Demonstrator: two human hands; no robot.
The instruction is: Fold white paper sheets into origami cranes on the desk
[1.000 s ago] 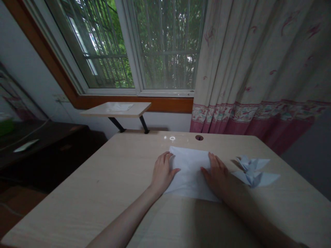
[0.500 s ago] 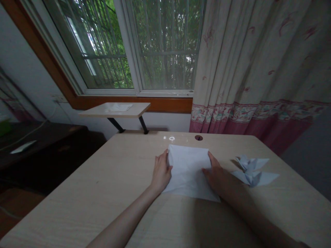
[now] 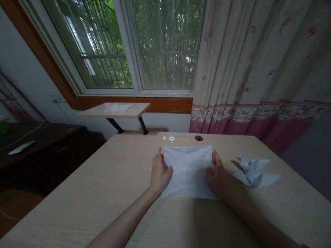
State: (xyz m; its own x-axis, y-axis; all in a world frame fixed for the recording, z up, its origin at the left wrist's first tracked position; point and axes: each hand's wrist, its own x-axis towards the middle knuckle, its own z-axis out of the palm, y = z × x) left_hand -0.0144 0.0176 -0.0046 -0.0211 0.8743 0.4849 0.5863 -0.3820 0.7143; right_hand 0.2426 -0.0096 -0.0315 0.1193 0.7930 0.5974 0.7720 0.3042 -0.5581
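The person's left hand (image 3: 160,171) and right hand (image 3: 216,172) rest on a pale wood-grain desk (image 3: 77,203), on either side of a white, lightly creased rectangular sheet of paper (image 3: 188,172). The sheet lies flat in the middle of the desk's width, toward its far edge and just below a round dark cable hole (image 3: 199,138). Each hand sits at a side edge of the sheet, with its thumb over the paper and its fingers running alongside the edge, loosely apart. Whether the fingers pinch the edge from below cannot be told. To the right, just beyond the right hand, lies a folded white paper origami figure (image 3: 252,173) with pointed wings. Farther off, a small cream-topped shelf with black legs (image 3: 134,110) stands against the wall beneath a green-lit window with metal bars (image 3: 165,44), beside a cream curtain with a pink floral border (image 3: 245,69). A dark wooden cabinet (image 3: 46,144) stands to the left.
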